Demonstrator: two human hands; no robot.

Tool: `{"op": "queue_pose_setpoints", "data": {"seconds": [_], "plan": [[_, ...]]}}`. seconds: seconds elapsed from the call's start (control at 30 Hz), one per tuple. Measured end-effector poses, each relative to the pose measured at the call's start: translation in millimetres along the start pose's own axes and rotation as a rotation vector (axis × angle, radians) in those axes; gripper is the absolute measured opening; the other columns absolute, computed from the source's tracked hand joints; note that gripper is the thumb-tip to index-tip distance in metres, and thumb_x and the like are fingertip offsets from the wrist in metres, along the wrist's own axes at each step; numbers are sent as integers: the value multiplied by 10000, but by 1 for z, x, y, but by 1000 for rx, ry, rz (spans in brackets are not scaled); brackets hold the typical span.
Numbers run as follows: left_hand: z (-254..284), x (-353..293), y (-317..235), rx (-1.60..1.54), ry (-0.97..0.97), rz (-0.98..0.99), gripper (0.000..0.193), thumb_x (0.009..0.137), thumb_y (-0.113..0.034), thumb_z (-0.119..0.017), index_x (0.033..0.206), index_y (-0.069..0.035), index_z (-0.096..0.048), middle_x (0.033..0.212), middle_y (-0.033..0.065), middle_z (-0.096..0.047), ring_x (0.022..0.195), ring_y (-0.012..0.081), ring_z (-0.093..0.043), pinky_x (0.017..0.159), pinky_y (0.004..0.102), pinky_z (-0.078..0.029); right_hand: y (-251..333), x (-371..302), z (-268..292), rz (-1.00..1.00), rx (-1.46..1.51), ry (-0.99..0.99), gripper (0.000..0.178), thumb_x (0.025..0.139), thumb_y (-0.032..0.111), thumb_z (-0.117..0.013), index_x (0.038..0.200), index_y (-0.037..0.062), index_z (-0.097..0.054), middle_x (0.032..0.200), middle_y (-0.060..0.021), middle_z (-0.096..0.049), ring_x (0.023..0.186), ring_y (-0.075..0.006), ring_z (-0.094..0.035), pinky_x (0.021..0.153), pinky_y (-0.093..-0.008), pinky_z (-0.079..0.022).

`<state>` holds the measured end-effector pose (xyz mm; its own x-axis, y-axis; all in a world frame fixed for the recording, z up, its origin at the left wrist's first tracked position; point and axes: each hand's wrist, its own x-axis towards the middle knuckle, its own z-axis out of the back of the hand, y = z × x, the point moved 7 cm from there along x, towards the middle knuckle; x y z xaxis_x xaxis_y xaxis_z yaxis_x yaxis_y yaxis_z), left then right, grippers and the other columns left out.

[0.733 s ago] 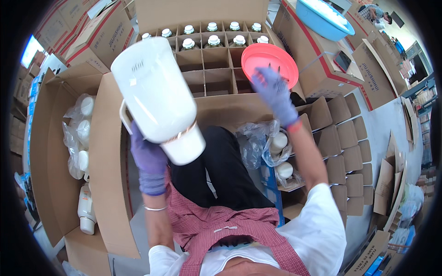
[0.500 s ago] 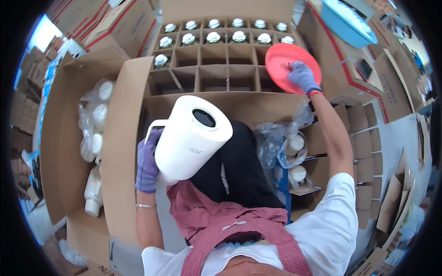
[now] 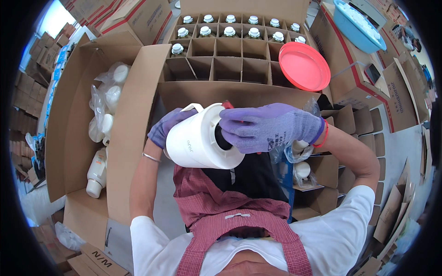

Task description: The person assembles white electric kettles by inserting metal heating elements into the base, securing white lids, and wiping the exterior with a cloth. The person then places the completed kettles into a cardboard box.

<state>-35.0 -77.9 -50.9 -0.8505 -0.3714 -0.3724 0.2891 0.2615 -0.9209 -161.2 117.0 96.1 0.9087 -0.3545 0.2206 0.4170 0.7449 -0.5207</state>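
"Main item, as my remote feed has it?"

"White jug [image 3: 191,145], one, held tilted above the lap, near the front edge of the divided carton [image 3: 258,94]. Dark round window [image 3: 220,140] at its end, turned to the right."

"Grip entries, please."

"Left hand [image 3: 166,128], purple glove: grasping the jug at its far end from the window, beside the handle. Right hand [image 3: 271,126], matching glove: fingers bent over the window end. A red piece [image 3: 227,105] shows past the fingertips; I cannot tell whether they are clenched on it, as the glove hides most of it."

"Surrounding stock?"

"Capped bottles [image 3: 229,31]: two full rows along the divided carton's back edge, one more at the left end of the third row. Red round tray [image 3: 304,66]: over the right edge, toward the front corner. Left carton [image 3: 69,138]: bagged white containers [image 3: 113,97] along its right wall, plus one unbagged container [image 3: 97,171] nearer its front edge. I also log a blue basin [image 3: 361,27] on the right-hand carton [image 3: 343,80]."
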Motion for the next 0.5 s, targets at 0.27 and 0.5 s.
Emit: {"op": "queue_pose_setpoints", "data": {"seconds": [0.27, 0.5], "plan": [[-38, -45, -24, 148, -281, -203, 423, 1017, -329, -483, 1066, 30, -700, 949, 100, -723, 860, 131, -684, 766, 272, -529, -22, -63, -49, -1171, 1224, -75, 178, 863, 223, -703, 905, 78, -609, 875, -81, -615, 785, -177, -629, 734, -346, -507], [-116, -117, 43, 559, -772, -523, 342, 990, -185, -555, 1259, 13, -623, 1118, 87, -690, 1040, 172, -628, 908, 305, -502, -58, -169, -101, -1459, 957, -149, 252, 920, 214, -680, 1099, 40, -646, 889, -147, -650, 843, -218, -631, 784, -358, -506]]}}
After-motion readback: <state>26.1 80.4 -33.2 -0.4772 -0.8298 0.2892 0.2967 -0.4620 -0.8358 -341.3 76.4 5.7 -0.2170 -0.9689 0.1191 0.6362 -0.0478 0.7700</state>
